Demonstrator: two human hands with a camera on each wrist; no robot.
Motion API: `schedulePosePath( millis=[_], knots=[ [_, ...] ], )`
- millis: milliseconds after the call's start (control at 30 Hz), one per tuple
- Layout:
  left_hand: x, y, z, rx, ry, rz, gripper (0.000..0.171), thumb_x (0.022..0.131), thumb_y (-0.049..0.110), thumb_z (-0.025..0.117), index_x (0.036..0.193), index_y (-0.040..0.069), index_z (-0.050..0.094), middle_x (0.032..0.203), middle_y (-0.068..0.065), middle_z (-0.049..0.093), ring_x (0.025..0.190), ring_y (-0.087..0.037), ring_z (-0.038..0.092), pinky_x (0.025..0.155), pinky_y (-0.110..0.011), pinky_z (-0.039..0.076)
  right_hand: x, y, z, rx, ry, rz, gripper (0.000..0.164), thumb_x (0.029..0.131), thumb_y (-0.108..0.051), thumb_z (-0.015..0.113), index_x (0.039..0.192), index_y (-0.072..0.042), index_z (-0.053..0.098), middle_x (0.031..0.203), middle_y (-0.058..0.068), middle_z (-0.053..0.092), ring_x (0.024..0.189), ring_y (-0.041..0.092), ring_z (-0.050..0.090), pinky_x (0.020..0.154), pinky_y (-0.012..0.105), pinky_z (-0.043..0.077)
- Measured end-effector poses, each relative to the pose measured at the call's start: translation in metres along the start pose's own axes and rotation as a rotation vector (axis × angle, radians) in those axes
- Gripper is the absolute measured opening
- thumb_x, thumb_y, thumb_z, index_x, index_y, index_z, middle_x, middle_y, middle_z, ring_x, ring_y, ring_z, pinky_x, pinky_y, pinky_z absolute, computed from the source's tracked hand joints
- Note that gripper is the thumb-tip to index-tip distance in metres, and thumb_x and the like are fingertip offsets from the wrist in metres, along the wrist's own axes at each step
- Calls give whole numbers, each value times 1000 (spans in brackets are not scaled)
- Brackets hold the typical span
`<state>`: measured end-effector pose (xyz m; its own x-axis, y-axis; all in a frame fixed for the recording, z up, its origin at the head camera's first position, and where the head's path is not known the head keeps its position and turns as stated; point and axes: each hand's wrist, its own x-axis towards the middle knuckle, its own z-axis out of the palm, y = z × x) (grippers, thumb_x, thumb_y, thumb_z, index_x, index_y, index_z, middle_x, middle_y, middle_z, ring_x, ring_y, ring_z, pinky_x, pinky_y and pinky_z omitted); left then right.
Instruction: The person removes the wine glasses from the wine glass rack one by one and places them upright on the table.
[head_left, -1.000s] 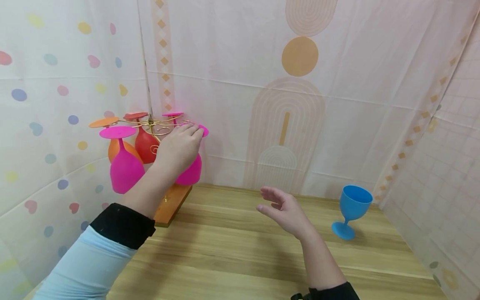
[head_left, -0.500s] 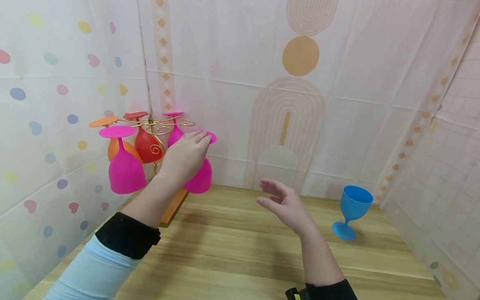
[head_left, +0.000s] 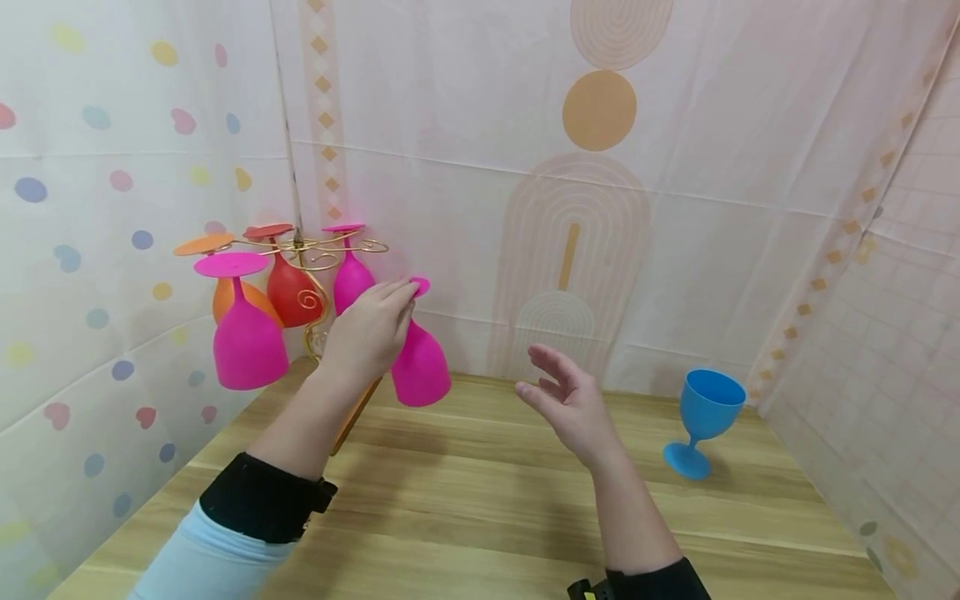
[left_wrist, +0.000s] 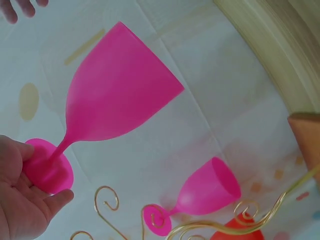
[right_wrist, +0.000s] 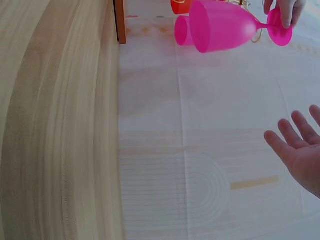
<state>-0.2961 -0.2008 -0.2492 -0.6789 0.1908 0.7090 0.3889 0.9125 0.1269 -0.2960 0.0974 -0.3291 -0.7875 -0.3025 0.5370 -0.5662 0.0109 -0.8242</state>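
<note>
My left hand [head_left: 369, 329] grips a pink goblet [head_left: 422, 367] by its round foot, bowl downward and tilted, off the rack's right side. In the left wrist view the fingers and thumb hold the edge of that foot [left_wrist: 49, 167]. A gold wire rack [head_left: 321, 250] carries several goblets upside down: a near pink one [head_left: 250, 354], an orange one [head_left: 225, 300], a red one [head_left: 291, 292] and a far pink one [head_left: 351, 279]. My right hand [head_left: 572, 408] hovers above the table with fingers spread and nothing in them.
A blue goblet [head_left: 708, 408] stands upright on the wooden table [head_left: 465, 492] at the right. The rack's wooden base [head_left: 354, 421] is mostly hidden behind my left arm. Patterned curtains [head_left: 450, 200] close off the back and both sides.
My left hand has drawn the pink goblet off the rack's right arm, moving it right and down, and the goblet now tilts more. My right hand has hardly moved.
</note>
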Motion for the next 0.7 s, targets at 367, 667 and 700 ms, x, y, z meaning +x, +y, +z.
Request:
schedulePosePath(
  millis=[367,667,700],
  knots=[
    [-9,-1,7,-143,90,-51,36,104,13,57,138,5,63,135,-15,64,129,-33,57,107,-50,46,-1,0,3,28,74,9,58,93,-17,77,145,-10,52,147,2,53,140,18,45,115,44,37],
    [-15,-2,15,-245,139,-103,34,104,11,57,136,4,65,128,-17,68,119,-36,64,100,-53,51,-1,1,3,50,93,-20,53,96,-14,73,144,-6,53,146,6,54,139,21,46,115,45,38],
    [-16,-2,15,-255,141,-109,34,104,11,57,136,4,65,127,-16,69,119,-36,64,99,-53,52,-1,2,3,54,97,-22,52,96,-14,73,143,-6,54,146,6,54,138,20,47,115,45,38]
  ],
)
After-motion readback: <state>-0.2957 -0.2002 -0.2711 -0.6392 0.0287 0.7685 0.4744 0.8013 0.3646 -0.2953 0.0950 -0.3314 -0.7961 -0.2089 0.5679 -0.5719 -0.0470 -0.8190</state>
